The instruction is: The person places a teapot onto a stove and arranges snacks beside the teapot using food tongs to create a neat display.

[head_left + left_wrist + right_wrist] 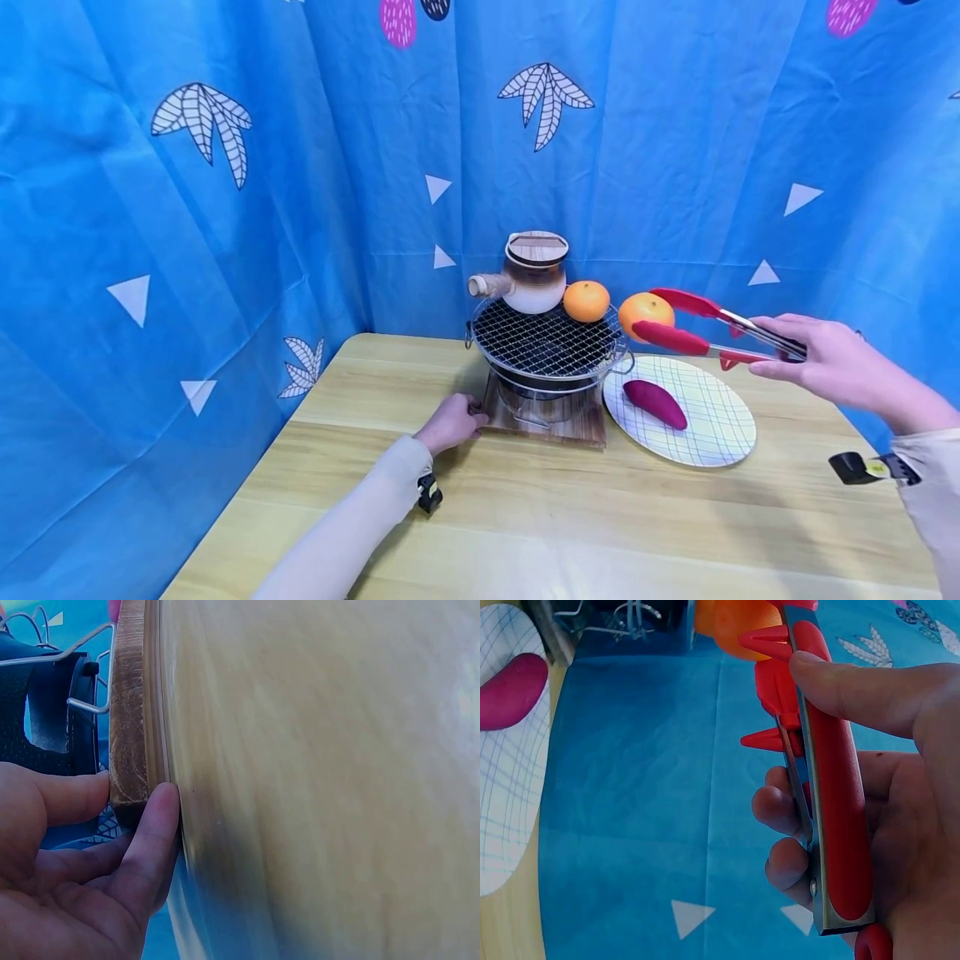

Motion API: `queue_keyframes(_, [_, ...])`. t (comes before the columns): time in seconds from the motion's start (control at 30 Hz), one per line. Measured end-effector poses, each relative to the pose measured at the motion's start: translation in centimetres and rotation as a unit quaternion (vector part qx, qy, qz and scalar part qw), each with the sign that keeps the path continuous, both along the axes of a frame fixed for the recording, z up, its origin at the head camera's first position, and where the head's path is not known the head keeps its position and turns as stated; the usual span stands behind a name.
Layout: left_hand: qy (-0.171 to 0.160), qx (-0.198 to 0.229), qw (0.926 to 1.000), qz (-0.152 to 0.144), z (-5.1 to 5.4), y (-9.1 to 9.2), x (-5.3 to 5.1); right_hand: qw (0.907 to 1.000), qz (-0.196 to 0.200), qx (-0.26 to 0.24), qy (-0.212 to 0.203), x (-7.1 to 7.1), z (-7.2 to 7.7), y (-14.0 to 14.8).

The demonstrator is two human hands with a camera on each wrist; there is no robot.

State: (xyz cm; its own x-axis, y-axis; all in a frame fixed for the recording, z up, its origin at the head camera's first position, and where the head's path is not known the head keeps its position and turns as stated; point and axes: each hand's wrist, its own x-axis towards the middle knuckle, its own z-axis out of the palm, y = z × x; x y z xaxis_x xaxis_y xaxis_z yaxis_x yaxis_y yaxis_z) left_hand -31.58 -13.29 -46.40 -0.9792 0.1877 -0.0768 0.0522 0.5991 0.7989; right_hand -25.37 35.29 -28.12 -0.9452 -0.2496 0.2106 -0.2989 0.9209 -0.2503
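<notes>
My left hand [452,422] pinches the left corner of a brown wooden board [581,427] under a small round grill. In the left wrist view the thumb lies on one face of the board [127,712] and a finger on the other. My right hand [843,362] grips red-tipped metal tongs [675,338]. Between the tong tips an orange [643,310] is held up, right of the grill and above the far side of the plate. On the wire mesh [543,342] stand another orange [587,302] and a clay teapot [536,287] with a wooden lid.
A white checked plate [716,417] sits right of the grill with a purple sweet potato [655,404] on it. The wooden table [600,517] reaches back to a blue patterned curtain [660,183]. Wire handles stick out from the grill's sides.
</notes>
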Motion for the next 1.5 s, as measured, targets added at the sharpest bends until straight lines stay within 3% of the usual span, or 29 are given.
queue_keyframes(0.5, [-0.001,0.006,1.0,0.0,-0.1,-0.1,-0.2,0.9976,0.064,-0.017,0.017,-0.6,1.3,-4.2])
queue_keyframes(0.93, [0.006,0.013,0.9999,-0.008,-0.1,-0.1,-0.2,0.992,0.124,-0.027,0.002,-2.3,0.8,-8.2])
queue_keyframes(1.5, [0.016,0.0,0.9999,-0.007,0.1,-0.1,0.2,0.991,0.129,-0.031,-0.019,-3.6,-0.2,-11.5])
